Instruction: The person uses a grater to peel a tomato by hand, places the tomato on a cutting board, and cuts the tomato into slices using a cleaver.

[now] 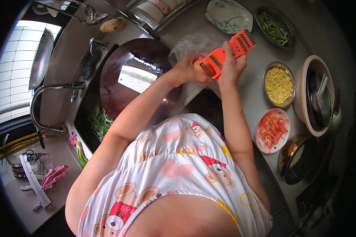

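Observation:
My right hand (233, 66) grips an orange plastic grater-peeler (222, 57), its toothed end pointing up and away from me. In my left hand (190, 71) is a round, pale-brown vegetable, perhaps a potato (199, 67), partly hidden by the fingers and the tool. The peeler's lower end lies against the vegetable. Below both hands a clear plastic bag (192, 44) is spread on the counter. Left of them, a cleaver (136, 77) rests flat on a round dark wooden chopping board (115, 89), its handle partly behind my left forearm.
The board sits over a sink holding leafy greens (101, 123), beside a curved faucet (53, 86). On the right stand bowls of cut green beans (273, 29) and corn kernels (279, 86), a plate of tomato slices (273, 130) and a pink basin (302, 115). A patterned plate (228, 16) lies behind.

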A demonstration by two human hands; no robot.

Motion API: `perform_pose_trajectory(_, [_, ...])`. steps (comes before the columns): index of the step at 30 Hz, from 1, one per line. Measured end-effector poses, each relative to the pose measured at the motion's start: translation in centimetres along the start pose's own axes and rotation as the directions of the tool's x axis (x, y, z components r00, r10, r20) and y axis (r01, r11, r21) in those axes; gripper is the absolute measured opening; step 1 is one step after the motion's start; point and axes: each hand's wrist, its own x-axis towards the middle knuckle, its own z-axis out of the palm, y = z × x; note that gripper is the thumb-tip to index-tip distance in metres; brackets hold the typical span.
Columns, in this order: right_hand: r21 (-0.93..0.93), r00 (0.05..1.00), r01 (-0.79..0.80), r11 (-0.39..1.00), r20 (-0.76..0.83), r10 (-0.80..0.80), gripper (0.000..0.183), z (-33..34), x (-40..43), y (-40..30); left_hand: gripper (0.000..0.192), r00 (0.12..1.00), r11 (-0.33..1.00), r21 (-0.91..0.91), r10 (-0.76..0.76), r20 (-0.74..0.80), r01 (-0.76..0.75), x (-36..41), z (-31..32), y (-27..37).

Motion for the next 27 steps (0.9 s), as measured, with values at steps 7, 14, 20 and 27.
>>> perform_pose_trajectory(7, [-0.017, 0.981, -0.157, 0.987, -0.118, 0.154, 0.038, -2.4, 4.0, 4.1, 0.058, 0.997, 0.996, -0.089, 0.008, 0.082, -0.001, -1.1, -0.2, 0.4])
perform_pose_trajectory(14, [-0.181, 0.982, 0.077, 0.981, -0.155, -0.106, 0.035, -3.2, 3.9, 2.7, 0.083, 0.996, 0.902, -0.428, -0.022, 0.092, 0.059, -0.8, -1.3, -0.5])
perform_pose_trajectory(20, [0.097, 0.997, 0.004, 0.995, -0.083, 0.004, 0.036, -0.5, 0.8, -0.1, 0.081, 0.997, 0.899, -0.435, -0.018, 0.080, 0.051, 0.1, -1.0, -1.8])
perform_pose_trajectory(27, [-0.004, 0.999, -0.014, 1.000, -0.033, 0.014, 0.038, 0.4, 0.2, 0.8, 0.081, 0.999, 0.930, -0.368, 0.029, 0.033, -0.014, 0.1, -0.2, -1.3])
